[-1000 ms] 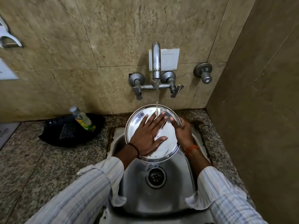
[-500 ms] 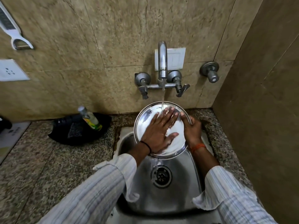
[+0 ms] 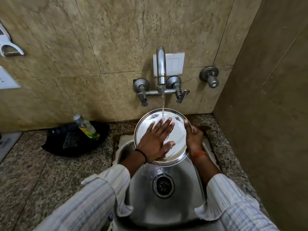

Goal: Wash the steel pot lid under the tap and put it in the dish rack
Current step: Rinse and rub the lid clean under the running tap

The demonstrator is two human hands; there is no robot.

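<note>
A round steel pot lid point(image 3: 178, 135) is held tilted over the steel sink point(image 3: 181, 194), under the running tap point(image 3: 161, 67). A thin stream of water falls on its upper part. My left hand point(image 3: 155, 142) lies flat on the lid's face with fingers spread, wet. My right hand point(image 3: 194, 137) grips the lid's right rim, thumb over the edge. No dish rack is in view.
A black tray point(image 3: 55, 147) with a soap bottle point(image 3: 86, 126) sits on the granite counter point(image 3: 33, 172) left of the sink. A side wall point(image 3: 266, 114) stands close on the right. A white holder point(image 3: 8, 47) hangs on the back wall at far left.
My left hand has slid a little across the lid's face while the water keeps running. The right hand keeps its grip on the rim. The camera has shifted slightly.
</note>
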